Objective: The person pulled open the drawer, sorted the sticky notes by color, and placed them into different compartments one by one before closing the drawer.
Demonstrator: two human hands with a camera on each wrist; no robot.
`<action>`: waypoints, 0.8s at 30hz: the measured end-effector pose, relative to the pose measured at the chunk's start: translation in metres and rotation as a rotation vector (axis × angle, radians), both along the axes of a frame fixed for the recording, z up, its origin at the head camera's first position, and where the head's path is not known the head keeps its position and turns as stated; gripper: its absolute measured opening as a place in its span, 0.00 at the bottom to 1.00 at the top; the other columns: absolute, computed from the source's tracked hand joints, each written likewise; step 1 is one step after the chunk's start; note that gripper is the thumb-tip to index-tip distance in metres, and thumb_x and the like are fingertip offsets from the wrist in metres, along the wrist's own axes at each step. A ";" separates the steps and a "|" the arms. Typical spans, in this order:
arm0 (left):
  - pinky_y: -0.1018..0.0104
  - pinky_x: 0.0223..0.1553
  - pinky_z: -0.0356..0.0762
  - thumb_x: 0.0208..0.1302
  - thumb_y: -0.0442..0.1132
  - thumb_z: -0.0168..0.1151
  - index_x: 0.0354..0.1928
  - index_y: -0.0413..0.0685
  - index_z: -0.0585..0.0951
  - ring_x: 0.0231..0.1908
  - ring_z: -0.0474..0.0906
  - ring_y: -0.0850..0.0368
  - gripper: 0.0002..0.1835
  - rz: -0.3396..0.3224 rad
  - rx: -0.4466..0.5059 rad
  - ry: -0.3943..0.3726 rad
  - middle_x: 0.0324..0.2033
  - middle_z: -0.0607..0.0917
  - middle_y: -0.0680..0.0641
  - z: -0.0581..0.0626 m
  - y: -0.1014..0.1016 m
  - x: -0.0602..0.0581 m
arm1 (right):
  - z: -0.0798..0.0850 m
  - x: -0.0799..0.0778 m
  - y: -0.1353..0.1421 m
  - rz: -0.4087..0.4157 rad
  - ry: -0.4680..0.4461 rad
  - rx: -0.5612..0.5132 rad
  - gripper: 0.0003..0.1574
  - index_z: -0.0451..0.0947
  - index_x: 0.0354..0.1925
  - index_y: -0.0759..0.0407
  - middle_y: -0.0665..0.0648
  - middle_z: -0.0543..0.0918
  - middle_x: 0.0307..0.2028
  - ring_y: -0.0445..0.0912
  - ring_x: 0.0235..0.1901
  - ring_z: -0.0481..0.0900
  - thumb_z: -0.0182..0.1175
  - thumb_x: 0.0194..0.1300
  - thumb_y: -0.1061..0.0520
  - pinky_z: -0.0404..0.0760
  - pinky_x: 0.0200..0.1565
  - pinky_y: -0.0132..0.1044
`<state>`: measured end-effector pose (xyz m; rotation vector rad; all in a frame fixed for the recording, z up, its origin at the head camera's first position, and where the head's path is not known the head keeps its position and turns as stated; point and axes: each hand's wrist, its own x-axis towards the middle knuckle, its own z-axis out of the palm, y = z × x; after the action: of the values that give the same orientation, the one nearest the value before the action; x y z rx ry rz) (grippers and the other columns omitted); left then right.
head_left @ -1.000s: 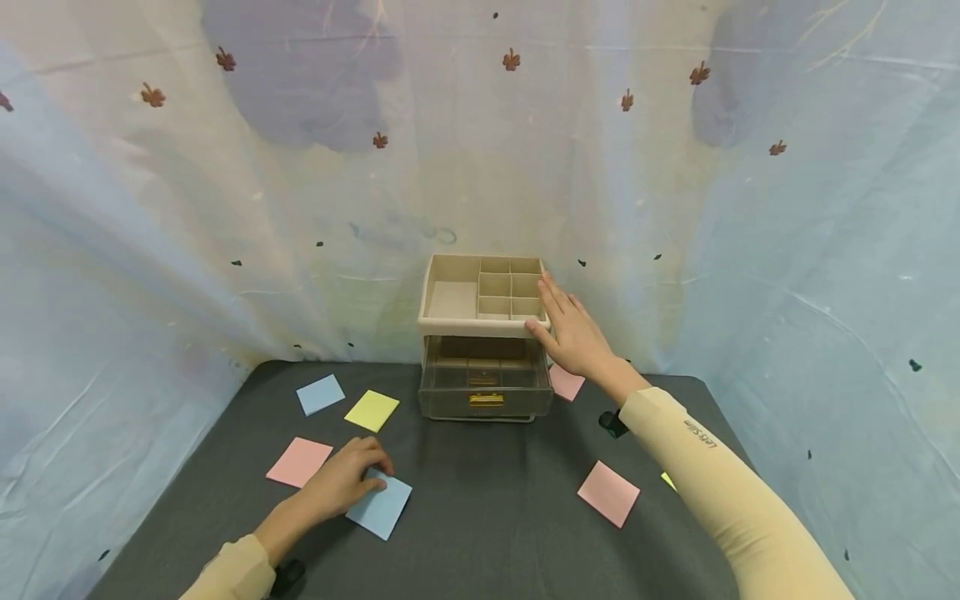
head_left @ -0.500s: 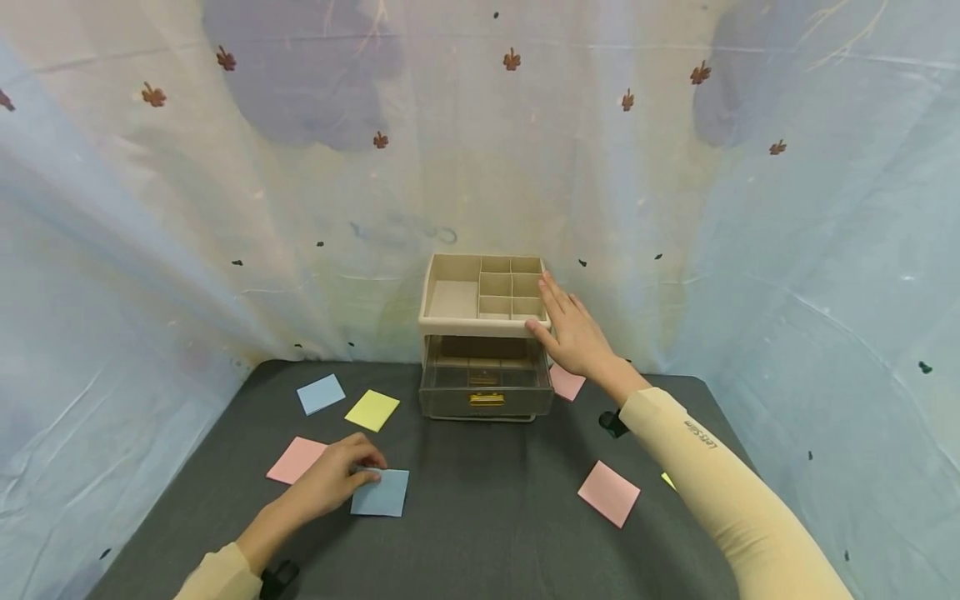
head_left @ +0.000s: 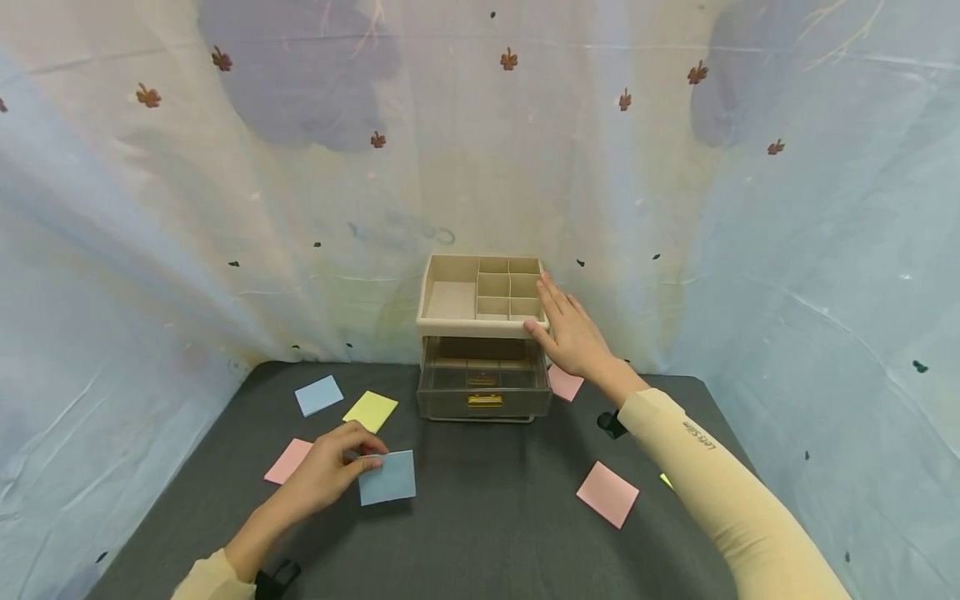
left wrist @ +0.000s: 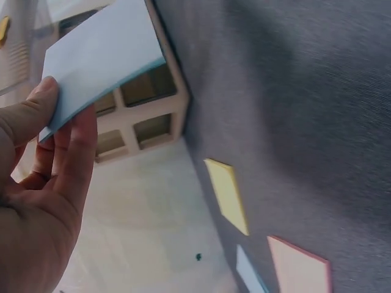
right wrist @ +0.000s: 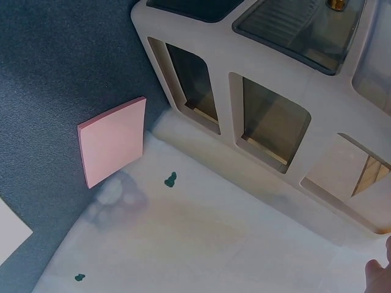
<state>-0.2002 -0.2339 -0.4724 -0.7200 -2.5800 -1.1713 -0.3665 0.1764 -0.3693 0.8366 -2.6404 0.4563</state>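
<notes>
My left hand (head_left: 330,468) pinches a light blue sticky note pad (head_left: 388,478) by one corner, thumb on one face and fingers behind. In the left wrist view the pad (left wrist: 107,52) is tilted and raised off the dark cloth. Straight-fingered, my right hand (head_left: 573,333) rests against the right rim of a cream desktop organizer (head_left: 450,323); only its fingertips (right wrist: 374,274) show in the right wrist view. Beneath the organizer's divided top tray, a smoky clear drawer (head_left: 450,405) with a gold handle (head_left: 484,401) is pulled out toward me.
On the left lie another blue pad (head_left: 318,395), a yellow pad (head_left: 370,412) and a pink pad (head_left: 288,462). One pink pad (head_left: 608,495) lies front right, another (head_left: 565,382) beside the organizer. A yellow corner (head_left: 666,481) shows by my right sleeve. Patterned curtain (head_left: 480,167) hangs behind.
My left hand has lifted the blue pad from the cloth, turned it and brought it slightly toward the organizer. The right hand stays at the organizer's rim.
</notes>
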 end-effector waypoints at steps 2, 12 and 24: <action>0.67 0.35 0.83 0.62 0.34 0.75 0.41 0.61 0.88 0.39 0.80 0.65 0.11 -0.003 0.024 0.005 0.37 0.81 0.61 0.006 0.003 0.001 | 0.000 0.000 0.000 -0.001 0.000 0.003 0.53 0.37 0.84 0.61 0.56 0.37 0.84 0.52 0.82 0.42 0.34 0.82 0.28 0.46 0.79 0.59; 0.68 0.33 0.84 0.64 0.34 0.73 0.43 0.61 0.88 0.39 0.80 0.63 0.11 -0.062 0.077 0.040 0.38 0.81 0.58 0.032 0.019 0.006 | 0.001 0.002 -0.001 -0.003 -0.007 0.009 0.52 0.36 0.84 0.60 0.56 0.36 0.84 0.51 0.83 0.40 0.37 0.83 0.31 0.46 0.79 0.59; 0.67 0.32 0.84 0.63 0.32 0.74 0.43 0.58 0.89 0.40 0.78 0.60 0.12 -0.118 0.145 0.068 0.39 0.81 0.57 0.059 0.049 -0.001 | 0.000 0.001 0.000 -0.007 -0.002 0.008 0.50 0.37 0.84 0.60 0.57 0.38 0.84 0.51 0.82 0.41 0.40 0.83 0.34 0.47 0.79 0.58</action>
<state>-0.2009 -0.1853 -0.4132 -0.8728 -2.3963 -1.3288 -0.3659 0.1761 -0.3689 0.8291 -2.6480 0.4446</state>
